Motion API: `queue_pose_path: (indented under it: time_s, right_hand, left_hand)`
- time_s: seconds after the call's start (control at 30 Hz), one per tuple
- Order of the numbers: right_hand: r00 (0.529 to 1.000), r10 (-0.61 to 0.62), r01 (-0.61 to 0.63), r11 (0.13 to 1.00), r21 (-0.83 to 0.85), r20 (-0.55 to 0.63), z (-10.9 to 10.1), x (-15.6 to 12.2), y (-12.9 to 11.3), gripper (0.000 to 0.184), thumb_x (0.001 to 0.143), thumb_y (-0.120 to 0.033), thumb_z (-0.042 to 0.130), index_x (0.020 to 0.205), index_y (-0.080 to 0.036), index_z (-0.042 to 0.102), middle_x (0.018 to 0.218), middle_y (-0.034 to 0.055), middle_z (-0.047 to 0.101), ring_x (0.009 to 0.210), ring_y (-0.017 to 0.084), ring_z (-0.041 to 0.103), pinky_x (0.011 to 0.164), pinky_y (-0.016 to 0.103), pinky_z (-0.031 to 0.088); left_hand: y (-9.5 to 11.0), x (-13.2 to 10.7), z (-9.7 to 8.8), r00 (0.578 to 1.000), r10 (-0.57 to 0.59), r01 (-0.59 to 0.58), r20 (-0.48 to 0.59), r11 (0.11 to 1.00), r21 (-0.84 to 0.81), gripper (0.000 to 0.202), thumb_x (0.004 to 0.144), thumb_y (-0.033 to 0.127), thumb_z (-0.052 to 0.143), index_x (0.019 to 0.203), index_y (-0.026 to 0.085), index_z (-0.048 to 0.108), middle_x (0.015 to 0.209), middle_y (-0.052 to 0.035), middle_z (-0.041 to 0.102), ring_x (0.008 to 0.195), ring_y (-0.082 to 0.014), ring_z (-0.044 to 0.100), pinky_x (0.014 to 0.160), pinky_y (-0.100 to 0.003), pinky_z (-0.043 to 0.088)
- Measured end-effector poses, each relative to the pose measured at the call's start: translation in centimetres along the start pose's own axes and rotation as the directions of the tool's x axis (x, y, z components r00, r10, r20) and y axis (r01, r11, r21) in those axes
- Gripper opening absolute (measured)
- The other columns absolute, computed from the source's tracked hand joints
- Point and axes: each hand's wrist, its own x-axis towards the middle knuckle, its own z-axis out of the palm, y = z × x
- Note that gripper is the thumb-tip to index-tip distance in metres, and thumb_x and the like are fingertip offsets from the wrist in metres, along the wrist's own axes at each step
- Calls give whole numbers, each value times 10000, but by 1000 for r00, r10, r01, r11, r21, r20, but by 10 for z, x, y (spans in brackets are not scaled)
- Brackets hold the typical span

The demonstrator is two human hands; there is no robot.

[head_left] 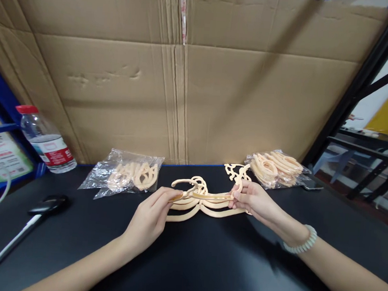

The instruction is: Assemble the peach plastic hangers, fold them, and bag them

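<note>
A small stack of cream plastic hangers (205,204) lies on the black table (204,264), hooks pointing away from me. My left hand (152,216) pinches the stack's left end with fingers closed. My right hand (255,200) grips the right end, fingers curled round the hanger arms. A white bead bracelet (303,242) is on my right wrist. Another loose cream hanger piece (234,171) lies just behind my right hand.
Two clear bags of cream hangers lie at the back: one on the left (128,176), one on the right (276,167). A water bottle (45,140) lies at far left. A black device with a white cable (48,205) sits front left. A cardboard wall (193,73) stands behind.
</note>
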Motion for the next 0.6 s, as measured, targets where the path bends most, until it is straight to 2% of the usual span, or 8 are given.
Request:
queue_pose_path:
  time_s: [0.13, 0.27, 0.37, 0.47, 0.6]
  right_hand:
    - [996, -53, 52, 998, -21, -69, 0, 0, -2, 420, 582, -368, 851, 722, -189, 498, 611, -22, 618, 545, 132, 631, 574, 276, 510]
    - [995, -98, 98, 995, 8, -11, 1, -1, -6, 370, 654, -386, 817, 795, -188, 538, 658, -19, 614, 594, 144, 643, 610, 296, 527]
    - [991, -130, 130, 992, -5, -21, 2, -2, -8, 357, 673, -382, 807, 904, -185, 618, 859, 27, 656, 648, 135, 637, 609, 282, 520]
    - [986, -165, 166, 986, 9, -33, -3, -1, -11, 308, 689, -353, 794, 922, -185, 683, 1013, 58, 637, 734, 129, 592, 613, 260, 502]
    - [986, -162, 163, 985, 55, -23, -27, 3, -23, 264, 705, -385, 771, 890, -204, 712, 786, 27, 627, 652, 125, 536, 537, 252, 450]
  left_hand:
    - [3, 2, 0, 999, -35, 35, 13, 999, -6, 329, 950, 73, 408, 1234, 214, 494, 1108, -81, 602, 1002, -171, 605, 856, -278, 504]
    - [3, 2, -2, 997, -77, 77, 30, 997, 14, 343, 956, 111, 403, 1276, 209, 479, 1141, -99, 612, 1022, -189, 617, 859, -303, 516]
    - [0, 2, -2, 995, -97, 97, 12, 994, 44, 340, 951, 137, 417, 1278, 203, 482, 1146, -102, 629, 1007, -196, 637, 818, -295, 536]
    - [-4, 3, -3, 991, -129, 130, -31, 989, 66, 328, 939, 163, 437, 1260, 200, 499, 1137, -99, 639, 964, -193, 654, 762, -285, 556]
    - [-6, 6, -6, 987, -155, 158, -48, 986, 60, 303, 919, 174, 452, 1209, 192, 538, 1081, -88, 639, 914, -184, 647, 706, -269, 563]
